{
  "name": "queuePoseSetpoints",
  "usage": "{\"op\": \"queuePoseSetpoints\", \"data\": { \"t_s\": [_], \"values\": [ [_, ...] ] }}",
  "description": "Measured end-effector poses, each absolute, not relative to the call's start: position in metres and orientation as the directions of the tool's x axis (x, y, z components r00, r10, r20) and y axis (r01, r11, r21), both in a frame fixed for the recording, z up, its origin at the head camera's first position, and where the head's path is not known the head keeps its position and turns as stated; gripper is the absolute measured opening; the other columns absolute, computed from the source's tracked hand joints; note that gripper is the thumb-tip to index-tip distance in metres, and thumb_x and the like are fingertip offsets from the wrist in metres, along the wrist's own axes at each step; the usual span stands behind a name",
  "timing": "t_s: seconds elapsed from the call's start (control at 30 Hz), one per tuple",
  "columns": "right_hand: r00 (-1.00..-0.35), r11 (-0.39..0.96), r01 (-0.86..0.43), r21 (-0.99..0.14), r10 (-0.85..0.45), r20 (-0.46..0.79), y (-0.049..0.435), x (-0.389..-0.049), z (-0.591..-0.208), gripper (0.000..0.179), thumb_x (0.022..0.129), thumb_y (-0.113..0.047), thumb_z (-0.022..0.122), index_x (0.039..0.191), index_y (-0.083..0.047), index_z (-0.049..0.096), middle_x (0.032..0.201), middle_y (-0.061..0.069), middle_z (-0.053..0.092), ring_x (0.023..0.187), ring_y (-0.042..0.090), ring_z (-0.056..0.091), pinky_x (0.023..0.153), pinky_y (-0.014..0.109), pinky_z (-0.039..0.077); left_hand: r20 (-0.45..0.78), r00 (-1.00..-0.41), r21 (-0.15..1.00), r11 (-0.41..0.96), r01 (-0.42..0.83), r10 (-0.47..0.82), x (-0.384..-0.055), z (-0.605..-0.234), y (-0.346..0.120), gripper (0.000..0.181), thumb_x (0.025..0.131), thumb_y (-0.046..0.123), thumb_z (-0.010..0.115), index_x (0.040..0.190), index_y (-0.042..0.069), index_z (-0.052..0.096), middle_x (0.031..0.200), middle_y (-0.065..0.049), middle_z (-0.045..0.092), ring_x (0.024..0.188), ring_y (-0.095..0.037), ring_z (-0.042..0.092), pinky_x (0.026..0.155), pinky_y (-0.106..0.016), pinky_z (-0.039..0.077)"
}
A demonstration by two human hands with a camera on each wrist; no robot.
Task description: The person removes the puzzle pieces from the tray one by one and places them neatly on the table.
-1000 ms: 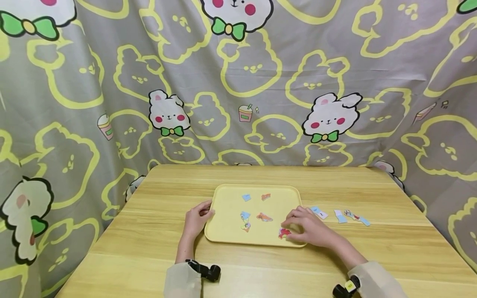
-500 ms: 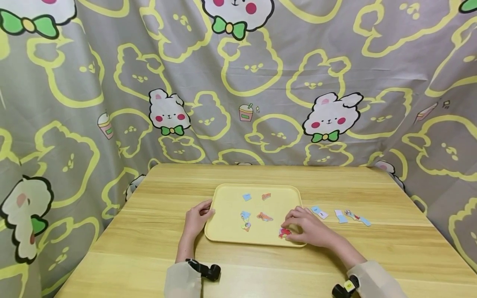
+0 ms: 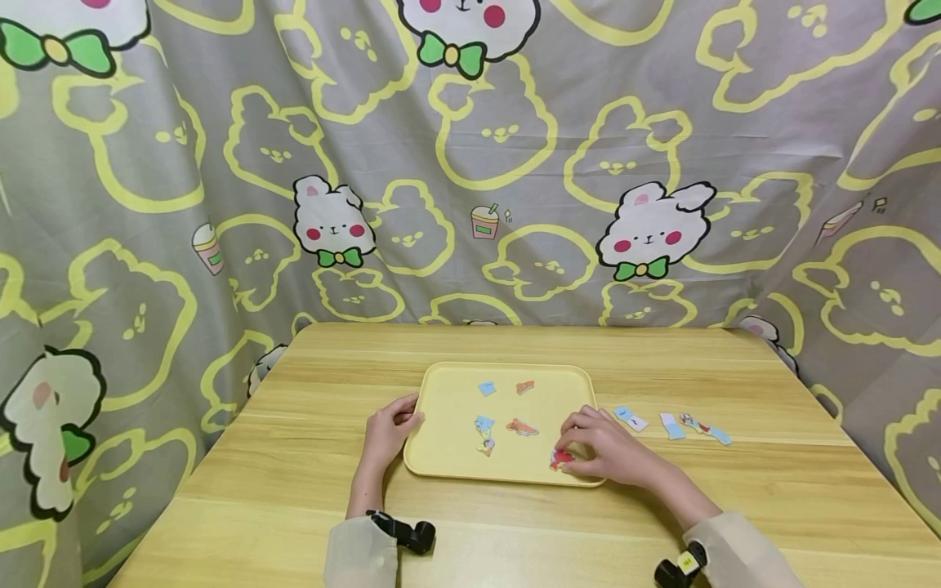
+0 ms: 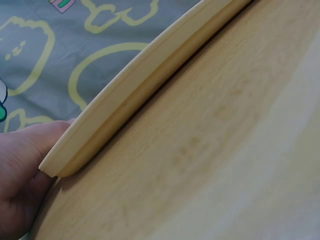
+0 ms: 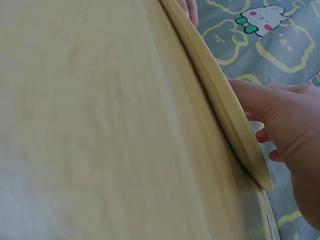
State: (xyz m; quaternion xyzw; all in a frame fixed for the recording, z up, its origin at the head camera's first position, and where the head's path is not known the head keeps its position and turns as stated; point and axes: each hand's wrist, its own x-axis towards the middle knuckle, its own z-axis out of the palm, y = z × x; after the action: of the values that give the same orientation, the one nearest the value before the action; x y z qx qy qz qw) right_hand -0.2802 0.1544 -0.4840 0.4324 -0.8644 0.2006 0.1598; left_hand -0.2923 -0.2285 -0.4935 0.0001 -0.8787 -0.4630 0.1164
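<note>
1 yellow tray [image 3: 444, 445], L grip [image 3: 390, 430] pinching its rim; R grip [image 3: 604, 443], pinching red pc [image 3: 561, 460]

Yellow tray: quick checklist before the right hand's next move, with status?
1. Yellow tray flat on the wooden table: ok.
2. Left hand on the tray: ok, it holds the left edge.
3. Right hand at the red cutout: ok, thumb and fingertips are on it.
4. Red cutout fully visible: not ok, the fingers partly cover it.
5. Red cutout flat on the tray or slightly lifted: cannot tell.
6. Red cutout clear of the lower orange cutout: ok, there is bare tray between them.
</note>
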Motion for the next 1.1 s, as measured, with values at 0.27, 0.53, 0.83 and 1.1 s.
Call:
{"op": "queuePoseSetpoints", "data": {
  "t_s": [0.27,0.53,0.83,1.1],
  "values": [
    [-0.600,0.537,-0.800,-0.268,-0.705,0.377,0.1514,-0.2834,-0.4779,0.017,0.076,-0.029,0.081,0.090,-0.026,0.071,0.104,-0.009,0.065,0.096,0.007,0.048,0.086,0.035,0.043,0.205,-0.972,0.819,0.563,0.109,-0.111,-0.2926,-0.4935,-0.2287,0.039,0.087,0.011,0.073,0.125,0.006,0.067,0.107,-0.016,0.074,0.098,-0.027,0.070,0.080,-0.021,0.056],
    [-0.601,0.541,-0.799,-0.262,-0.706,0.375,0.1513,-0.2823,-0.4771,0.017,0.075,-0.027,0.082,0.087,-0.025,0.070,0.103,-0.008,0.065,0.096,0.007,0.049,0.086,0.034,0.043,0.213,-0.971,0.816,0.567,0.117,-0.106,-0.2931,-0.4944,-0.2289,0.039,0.087,0.011,0.073,0.125,0.006,0.067,0.107,-0.016,0.074,0.097,-0.027,0.071,0.081,-0.022,0.057],
    [-0.587,0.553,-0.806,-0.214,-0.694,0.416,0.1514,-0.2790,-0.4797,0.018,0.076,-0.031,0.082,0.089,-0.026,0.070,0.095,-0.013,0.063,0.090,0.004,0.047,0.081,0.031,0.043,0.209,-0.972,0.816,0.567,0.113,-0.108,-0.2925,-0.4949,-0.2286,0.039,0.087,0.012,0.073,0.125,0.006,0.067,0.107,-0.016,0.074,0.098,-0.027,0.071,0.082,-0.025,0.058],
    [-0.611,0.576,-0.787,-0.221,-0.678,0.407,0.1505,-0.2745,-0.4795,0.019,0.075,-0.030,0.081,0.090,-0.027,0.069,0.089,-0.018,0.063,0.088,0.000,0.049,0.090,0.044,0.048,0.207,-0.972,0.822,0.559,0.110,-0.113,-0.2915,-0.4943,-0.2286,0.038,0.087,0.012,0.073,0.124,0.005,0.068,0.106,-0.017,0.074,0.098,-0.027,0.071,0.082,-0.022,0.057]
  ]
}}
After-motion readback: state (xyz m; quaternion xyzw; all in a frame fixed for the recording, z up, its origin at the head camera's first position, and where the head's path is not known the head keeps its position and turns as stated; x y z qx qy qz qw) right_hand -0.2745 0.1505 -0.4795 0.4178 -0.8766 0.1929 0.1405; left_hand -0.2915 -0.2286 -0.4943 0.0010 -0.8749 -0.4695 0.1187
